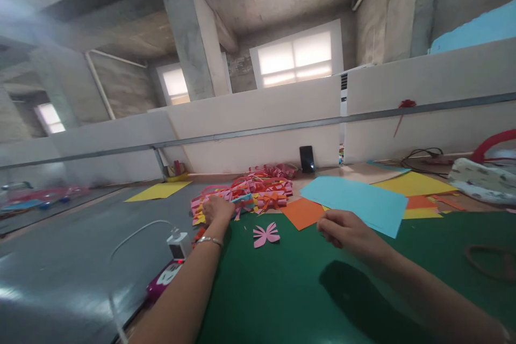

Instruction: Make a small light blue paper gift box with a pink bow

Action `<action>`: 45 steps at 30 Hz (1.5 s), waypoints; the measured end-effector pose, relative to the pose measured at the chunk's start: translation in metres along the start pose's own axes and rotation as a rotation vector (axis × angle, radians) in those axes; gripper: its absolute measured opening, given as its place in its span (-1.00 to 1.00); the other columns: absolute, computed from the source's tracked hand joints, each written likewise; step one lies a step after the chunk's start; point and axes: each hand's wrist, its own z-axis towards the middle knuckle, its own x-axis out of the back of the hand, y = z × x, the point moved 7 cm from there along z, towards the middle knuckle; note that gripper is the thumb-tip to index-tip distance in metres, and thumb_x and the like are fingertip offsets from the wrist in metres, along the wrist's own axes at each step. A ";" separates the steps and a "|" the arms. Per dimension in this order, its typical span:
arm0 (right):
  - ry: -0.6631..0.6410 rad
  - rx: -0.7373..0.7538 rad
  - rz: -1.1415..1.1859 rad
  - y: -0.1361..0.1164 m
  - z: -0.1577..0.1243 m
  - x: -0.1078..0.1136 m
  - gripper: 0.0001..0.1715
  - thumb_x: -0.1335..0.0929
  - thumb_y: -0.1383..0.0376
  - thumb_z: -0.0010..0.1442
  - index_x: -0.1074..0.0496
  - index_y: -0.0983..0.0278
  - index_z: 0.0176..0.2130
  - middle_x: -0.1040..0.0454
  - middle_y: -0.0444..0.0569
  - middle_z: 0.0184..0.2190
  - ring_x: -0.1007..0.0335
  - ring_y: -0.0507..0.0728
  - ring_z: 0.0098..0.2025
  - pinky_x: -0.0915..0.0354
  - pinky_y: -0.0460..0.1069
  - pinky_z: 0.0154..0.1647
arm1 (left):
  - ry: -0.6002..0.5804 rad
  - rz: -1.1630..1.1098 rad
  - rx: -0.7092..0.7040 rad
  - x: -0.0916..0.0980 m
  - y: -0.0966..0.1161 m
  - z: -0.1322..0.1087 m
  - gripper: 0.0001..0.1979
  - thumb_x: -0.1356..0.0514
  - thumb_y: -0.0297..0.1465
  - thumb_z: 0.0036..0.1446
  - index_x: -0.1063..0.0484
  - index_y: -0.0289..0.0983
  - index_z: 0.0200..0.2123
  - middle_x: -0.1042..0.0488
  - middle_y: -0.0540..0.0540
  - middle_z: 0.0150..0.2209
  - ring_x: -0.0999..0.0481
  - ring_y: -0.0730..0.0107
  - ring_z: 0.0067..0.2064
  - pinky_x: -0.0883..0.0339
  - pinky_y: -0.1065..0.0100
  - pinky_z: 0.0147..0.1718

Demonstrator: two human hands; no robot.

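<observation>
My left hand [217, 208], with a bracelet at its wrist, reaches into a heap of folded pink, red and yellow paper pieces [245, 189]. Its fingers are partly lost among the paper, so their grip cannot be made out. Over the green mat [258, 290] my right hand [341, 228] hovers with curled, closed fingers; nothing shows in them. Between the two hands a pink paper butterfly cutout [266, 235] lies flat on the mat. An orange paper sheet [303, 213] and light blue sheets [358, 199] lie just beyond my right hand.
A white plug adapter [179, 245] with a cable sits on a purple power strip [163, 282] left of the mat. A phone [307, 159] leans against the partition. Yellow sheets [415, 184] and a patterned pouch [481, 181] are at right; scissors [492, 262], blurred, lie nearer.
</observation>
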 end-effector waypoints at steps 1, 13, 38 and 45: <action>-0.037 -0.015 0.044 0.002 0.000 -0.003 -0.82 -0.23 0.27 0.02 -0.31 0.32 -0.51 -0.16 -0.22 -0.68 -0.03 -0.05 -0.61 0.02 -0.12 -0.60 | -0.012 -0.008 0.009 0.005 0.010 -0.008 -0.57 -0.20 -0.51 -0.08 -0.29 -0.53 -0.08 -0.25 -0.52 0.01 -0.21 -0.25 0.07 -0.15 -0.12 -0.11; -0.151 -0.044 0.314 0.006 -0.003 -0.016 -0.67 -0.38 0.15 -0.05 -0.26 0.32 -0.58 -0.22 -0.24 -0.72 -0.05 -0.09 -0.67 0.05 -0.14 -0.63 | -0.702 -0.869 -0.162 -0.001 0.095 -0.204 -0.68 -0.25 -0.41 -0.18 -0.47 -0.29 -0.24 -0.54 -0.13 -0.27 -0.52 0.34 -0.34 -0.39 0.35 -0.35; -0.394 -0.086 0.253 -0.009 -0.025 -0.036 -0.84 -0.42 0.43 -0.17 -0.49 0.36 -0.44 -0.41 -0.17 -0.61 -0.25 -0.07 -0.56 -0.18 -0.14 -0.51 | -0.370 -0.506 -0.413 0.027 0.053 -0.214 -0.82 -0.05 -0.37 0.05 -0.22 -0.23 -0.57 -0.29 0.00 -0.51 -0.29 0.39 -0.44 -0.08 0.39 -0.45; -0.541 -0.027 0.357 -0.010 -0.028 -0.045 -0.27 -0.52 0.43 -0.31 -0.37 0.26 -0.08 -0.35 -0.23 -0.52 -0.23 -0.07 -0.49 -0.17 -0.16 -0.48 | -0.868 -0.951 0.037 0.003 0.044 -0.228 -0.73 -0.18 -0.18 -0.08 -0.27 -0.27 -0.52 -0.24 0.08 -0.64 -0.14 0.59 -0.65 -0.04 0.49 -0.63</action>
